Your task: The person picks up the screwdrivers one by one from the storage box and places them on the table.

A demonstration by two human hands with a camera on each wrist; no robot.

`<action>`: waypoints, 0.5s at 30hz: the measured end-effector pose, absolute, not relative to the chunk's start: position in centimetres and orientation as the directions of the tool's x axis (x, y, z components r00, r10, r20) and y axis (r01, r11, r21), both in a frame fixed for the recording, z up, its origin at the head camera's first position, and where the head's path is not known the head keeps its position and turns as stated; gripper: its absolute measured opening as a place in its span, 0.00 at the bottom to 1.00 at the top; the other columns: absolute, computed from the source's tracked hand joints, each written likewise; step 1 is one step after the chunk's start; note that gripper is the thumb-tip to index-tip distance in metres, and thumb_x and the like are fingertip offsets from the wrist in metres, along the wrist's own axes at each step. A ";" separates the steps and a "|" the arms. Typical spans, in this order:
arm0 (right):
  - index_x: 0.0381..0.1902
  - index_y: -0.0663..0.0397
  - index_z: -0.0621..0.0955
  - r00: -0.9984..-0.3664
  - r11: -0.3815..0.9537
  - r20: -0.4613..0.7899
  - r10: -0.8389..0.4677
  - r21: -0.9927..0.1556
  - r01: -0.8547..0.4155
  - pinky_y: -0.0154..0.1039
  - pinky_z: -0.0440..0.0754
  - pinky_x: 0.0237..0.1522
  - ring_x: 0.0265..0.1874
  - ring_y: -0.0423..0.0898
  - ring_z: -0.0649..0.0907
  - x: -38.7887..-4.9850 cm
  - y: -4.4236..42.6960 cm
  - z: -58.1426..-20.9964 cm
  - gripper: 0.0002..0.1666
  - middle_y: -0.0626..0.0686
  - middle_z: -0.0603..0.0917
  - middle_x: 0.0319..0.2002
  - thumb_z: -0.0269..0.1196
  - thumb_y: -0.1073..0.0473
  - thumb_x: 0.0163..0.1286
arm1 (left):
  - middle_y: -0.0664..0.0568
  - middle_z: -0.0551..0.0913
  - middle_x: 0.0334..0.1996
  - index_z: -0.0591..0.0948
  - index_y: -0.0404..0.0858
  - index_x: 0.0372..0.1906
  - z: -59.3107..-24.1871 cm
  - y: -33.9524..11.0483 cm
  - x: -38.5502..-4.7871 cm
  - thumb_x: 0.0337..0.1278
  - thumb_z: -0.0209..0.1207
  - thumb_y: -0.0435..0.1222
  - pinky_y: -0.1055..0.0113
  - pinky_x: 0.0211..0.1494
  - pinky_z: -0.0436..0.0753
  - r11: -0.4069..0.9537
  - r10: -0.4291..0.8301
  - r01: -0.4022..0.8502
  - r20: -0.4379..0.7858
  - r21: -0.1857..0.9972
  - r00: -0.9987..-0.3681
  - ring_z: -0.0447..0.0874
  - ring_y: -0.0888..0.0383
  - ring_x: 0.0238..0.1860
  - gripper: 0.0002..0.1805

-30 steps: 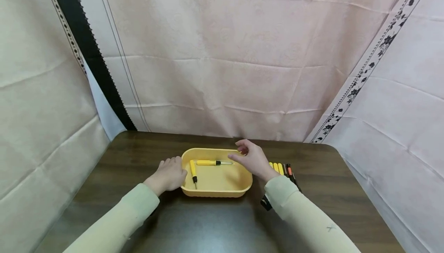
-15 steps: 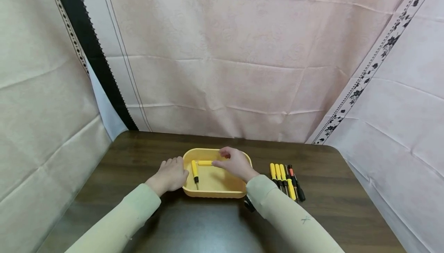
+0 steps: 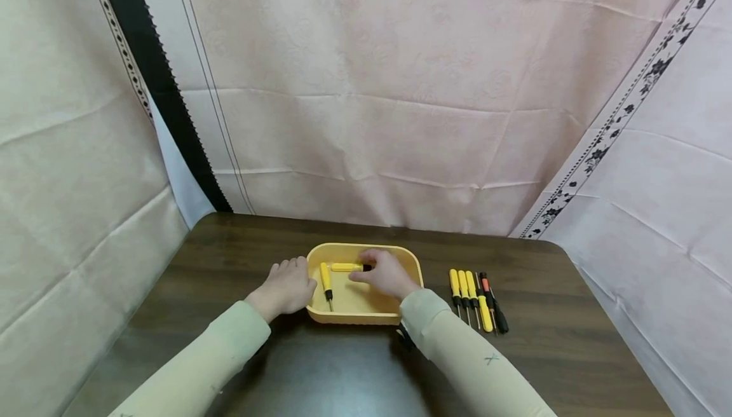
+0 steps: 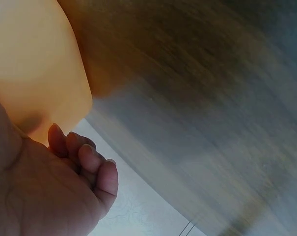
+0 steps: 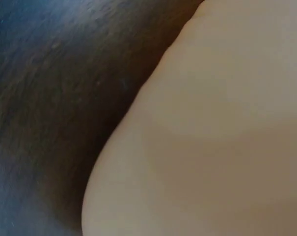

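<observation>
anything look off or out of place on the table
Mildly: in the row right of the yellow tray, one yellow screwdriver and one black screwdriver lie reversed, handles at the near end, unlike the others.

Our left forearm (image 3: 197, 363) and right forearm (image 3: 476, 363) angle forward and inward, our left hand (image 3: 288, 285) back upward with its fingers (image 4: 90, 160) bent toward the palm (image 4: 45, 191), our right hand (image 3: 390, 274) curved, thumb (image 3: 360, 276) parted from the bent forefinger (image 3: 372, 255).
</observation>
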State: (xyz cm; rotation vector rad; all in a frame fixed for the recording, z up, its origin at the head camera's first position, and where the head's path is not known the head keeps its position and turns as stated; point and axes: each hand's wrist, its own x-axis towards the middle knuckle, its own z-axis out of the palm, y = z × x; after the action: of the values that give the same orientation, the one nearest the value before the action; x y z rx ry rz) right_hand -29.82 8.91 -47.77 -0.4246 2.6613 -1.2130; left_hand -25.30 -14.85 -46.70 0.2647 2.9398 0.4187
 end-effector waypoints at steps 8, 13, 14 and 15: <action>0.52 0.56 0.81 -0.939 0.654 -0.044 -0.342 -0.728 -0.204 0.45 0.74 0.52 0.47 0.47 0.78 -29.8 8.3 -47.9 0.28 0.51 0.82 0.48 0.72 0.48 0.57 | 0.47 0.71 0.38 0.69 0.30 0.53 -46.4 -14.9 -25.4 0.67 0.45 0.45 0.53 0.48 0.65 0.944 0.201 0.154 -0.136 0.292 -0.970 0.67 0.50 0.40 0.22; 0.47 0.55 0.83 -0.935 0.642 -0.037 -0.352 -0.737 -0.212 0.40 0.77 0.38 0.36 0.44 0.78 -30.1 7.7 -48.2 0.19 0.48 0.81 0.38 0.71 0.52 0.59 | 0.47 0.71 0.38 0.69 0.30 0.53 -46.4 -14.9 -25.4 0.67 0.45 0.45 0.53 0.47 0.65 0.945 0.201 0.156 -0.132 0.288 -0.971 0.67 0.51 0.39 0.22; 0.45 0.54 0.84 -0.935 0.642 -0.039 -0.353 -0.737 -0.212 0.39 0.77 0.36 0.34 0.44 0.78 -30.2 7.6 -48.3 0.17 0.47 0.81 0.36 0.71 0.53 0.60 | 0.47 0.71 0.37 0.69 0.30 0.53 -46.5 -14.9 -25.4 0.67 0.45 0.45 0.53 0.47 0.65 0.945 0.201 0.156 -0.134 0.287 -0.970 0.67 0.51 0.39 0.22; 0.44 0.54 0.84 -0.934 0.644 -0.044 -0.353 -0.736 -0.209 0.38 0.77 0.34 0.33 0.44 0.78 -30.2 7.4 -48.4 0.15 0.46 0.81 0.34 0.70 0.54 0.60 | 0.47 0.71 0.38 0.69 0.30 0.53 -46.6 -14.9 -25.4 0.67 0.45 0.45 0.53 0.47 0.65 0.946 0.200 0.155 -0.137 0.284 -0.970 0.67 0.51 0.39 0.22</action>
State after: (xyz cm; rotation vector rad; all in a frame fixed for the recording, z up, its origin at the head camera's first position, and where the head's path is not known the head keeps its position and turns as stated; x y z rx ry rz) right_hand -30.20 7.45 -48.39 -0.4627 2.6782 -1.1652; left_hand -25.40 -14.89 -46.55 0.2693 2.9368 0.4093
